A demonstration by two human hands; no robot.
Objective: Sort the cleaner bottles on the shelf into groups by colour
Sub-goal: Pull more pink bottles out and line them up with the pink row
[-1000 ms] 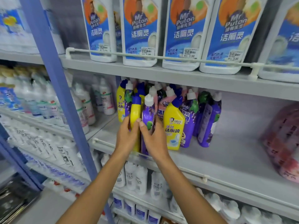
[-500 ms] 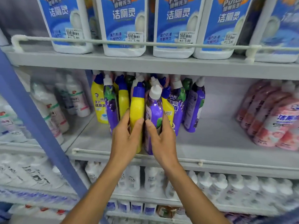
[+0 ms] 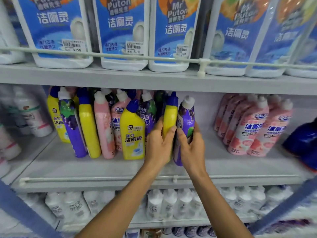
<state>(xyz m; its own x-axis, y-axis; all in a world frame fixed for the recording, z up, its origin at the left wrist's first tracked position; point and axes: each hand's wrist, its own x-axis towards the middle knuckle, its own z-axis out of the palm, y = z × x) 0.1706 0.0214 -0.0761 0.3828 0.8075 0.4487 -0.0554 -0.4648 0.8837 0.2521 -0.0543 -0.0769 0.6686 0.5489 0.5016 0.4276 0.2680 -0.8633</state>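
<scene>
My left hand point(image 3: 158, 145) grips a yellow bottle with a blue cap point(image 3: 169, 115). Right beside it, my right hand point(image 3: 192, 146) grips a purple bottle with a white cap point(image 3: 186, 117). Both bottles stand upright over the grey middle shelf point(image 3: 103, 169), at the right end of a mixed cluster. That cluster holds another yellow bottle point(image 3: 133, 134) facing front, pink bottles point(image 3: 103, 127), a purple bottle point(image 3: 72, 127) and further yellow ones point(image 3: 88, 127). A separate group of pink bottles point(image 3: 253, 127) stands to the right.
Big white bottles with blue labels point(image 3: 120, 31) fill the upper shelf behind a white rail point(image 3: 200, 61). Small white bottles point(image 3: 164, 203) line the lower shelf. A blue object point(image 3: 303, 141) sits at the far right. A front rail point(image 3: 103, 179) edges the middle shelf.
Both hands have carried the yellow and purple bottles rightward, out of the cluster's middle to its right end. The view has shifted right, showing more of the pink group.
</scene>
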